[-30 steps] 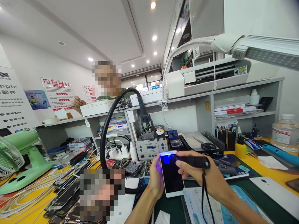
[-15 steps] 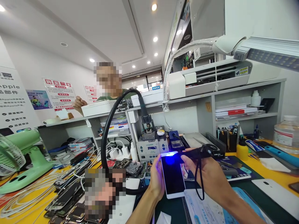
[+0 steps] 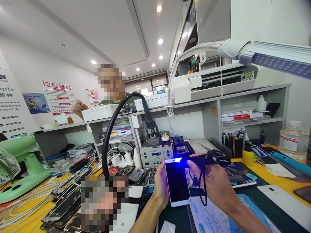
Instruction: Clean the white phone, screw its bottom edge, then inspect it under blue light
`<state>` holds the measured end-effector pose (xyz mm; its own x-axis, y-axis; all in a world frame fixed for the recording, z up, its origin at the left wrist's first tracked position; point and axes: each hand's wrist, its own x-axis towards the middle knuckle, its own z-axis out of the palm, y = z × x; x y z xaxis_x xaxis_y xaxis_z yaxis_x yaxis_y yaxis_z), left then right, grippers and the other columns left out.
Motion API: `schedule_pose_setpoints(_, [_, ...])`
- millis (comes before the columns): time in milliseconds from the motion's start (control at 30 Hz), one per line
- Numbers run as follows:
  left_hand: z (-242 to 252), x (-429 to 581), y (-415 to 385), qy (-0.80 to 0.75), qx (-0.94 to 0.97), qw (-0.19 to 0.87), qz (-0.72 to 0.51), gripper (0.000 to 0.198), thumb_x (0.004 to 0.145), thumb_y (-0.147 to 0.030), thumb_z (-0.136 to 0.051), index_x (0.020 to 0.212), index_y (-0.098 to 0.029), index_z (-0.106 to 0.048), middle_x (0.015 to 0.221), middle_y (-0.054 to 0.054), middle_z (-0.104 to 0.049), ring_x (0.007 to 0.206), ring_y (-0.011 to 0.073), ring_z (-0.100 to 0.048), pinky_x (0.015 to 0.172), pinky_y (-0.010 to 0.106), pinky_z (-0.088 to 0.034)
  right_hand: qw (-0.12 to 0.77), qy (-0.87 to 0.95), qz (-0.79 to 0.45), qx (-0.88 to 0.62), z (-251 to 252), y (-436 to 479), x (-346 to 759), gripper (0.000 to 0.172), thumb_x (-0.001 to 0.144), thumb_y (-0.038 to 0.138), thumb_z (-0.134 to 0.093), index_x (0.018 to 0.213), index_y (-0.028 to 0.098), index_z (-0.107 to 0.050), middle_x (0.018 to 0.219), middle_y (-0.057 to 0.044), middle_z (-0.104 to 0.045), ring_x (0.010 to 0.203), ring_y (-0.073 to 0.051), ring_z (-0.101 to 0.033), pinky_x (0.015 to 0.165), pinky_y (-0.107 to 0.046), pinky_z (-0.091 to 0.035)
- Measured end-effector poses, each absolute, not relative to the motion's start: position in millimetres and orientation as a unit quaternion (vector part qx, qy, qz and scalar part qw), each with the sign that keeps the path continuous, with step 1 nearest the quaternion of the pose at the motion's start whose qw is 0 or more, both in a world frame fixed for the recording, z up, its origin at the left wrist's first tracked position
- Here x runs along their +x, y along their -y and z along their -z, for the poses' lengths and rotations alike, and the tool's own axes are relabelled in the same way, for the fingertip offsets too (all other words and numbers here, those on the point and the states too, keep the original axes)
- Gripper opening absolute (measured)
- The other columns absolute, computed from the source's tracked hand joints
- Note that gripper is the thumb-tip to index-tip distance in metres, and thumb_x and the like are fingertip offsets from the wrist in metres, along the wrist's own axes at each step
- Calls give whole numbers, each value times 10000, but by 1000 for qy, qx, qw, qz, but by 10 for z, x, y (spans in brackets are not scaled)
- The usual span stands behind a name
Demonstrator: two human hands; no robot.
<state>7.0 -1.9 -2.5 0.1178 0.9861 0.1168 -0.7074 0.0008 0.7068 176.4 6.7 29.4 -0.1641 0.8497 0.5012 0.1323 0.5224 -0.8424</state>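
Note:
A white smartphone with a dark screen stands tilted up in my left hand, whose fingers wrap its left edge and back. In my right hand is a black UV flashlight, gripped along its body, with a wrist strap dangling below. Its front end is close to the phone's top right corner. Blue-violet light glows on the top of the screen. Beneath the hands lie a green mat and a blue-and-white packet.
A hot-air station with a thick black hose stands behind the phone. Phone parts and white cables cover the left, by a green fan. A person stands beyond the shelf. A lamp overhangs the right.
The flashlight's front end has come closer to the phone's top right corner, and the glow has shifted right along the top edge. The whole view has moved slightly.

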Motion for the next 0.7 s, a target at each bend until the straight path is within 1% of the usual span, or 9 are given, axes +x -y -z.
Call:
schedule_pose_setpoints(167, [26,67,14,-219,319,680,-623,500,902,-546,-538,1142,-157,-739,953,119,-783,973,332,-713,961,502,-495,537,694,-319,-357,-296,-84,1770,357,879,574,-647,997,242,-700,824,-40,-715,678,-241,-658,579,-346,-552])
schedule_pose_setpoints(267, [18,71,8,-220,313,677,-629,496,895,-543,-548,1136,-155,-741,979,117,-783,982,335,-712,981,500,-481,537,700,-306,-357,-293,-84,1779,363,889,588,-623,992,249,-702,782,-32,-710,645,-236,-640,582,-354,-537])
schedule_pose_setpoints(400, [-12,78,15,-223,306,672,-636,496,875,-539,-580,1143,-152,-736,1019,114,-780,1000,342,-708,1001,491,-464,537,704,-302,-353,-263,-80,1778,402,898,618,-585,986,244,-701,857,-51,-722,646,-229,-625,585,-360,-536])
schedule_pose_setpoints(500, [-22,81,27,-227,308,673,-633,499,875,-534,-584,1150,-144,-732,1013,118,-780,996,341,-710,1004,485,-458,540,705,-294,-354,-229,-87,1771,417,904,628,-567,969,239,-703,878,-61,-728,649,-226,-620,595,-362,-544])
schedule_pose_setpoints(567, [-15,81,30,-228,313,675,-628,506,887,-526,-573,1160,-128,-725,1007,126,-780,990,338,-710,1002,479,-456,544,705,-278,-360,-203,-99,1772,418,899,634,-570,951,240,-703,926,-64,-735,686,-227,-630,648,-369,-563])
schedule_pose_setpoints(700, [14,84,13,-225,295,679,-633,479,901,-470,-579,1190,-111,-706,995,122,-782,983,326,-711,996,463,-454,551,711,-255,-354,-137,-133,1794,374,899,604,-593,916,246,-701,1029,-61,-737,822,-238,-658,782,-375,-578])
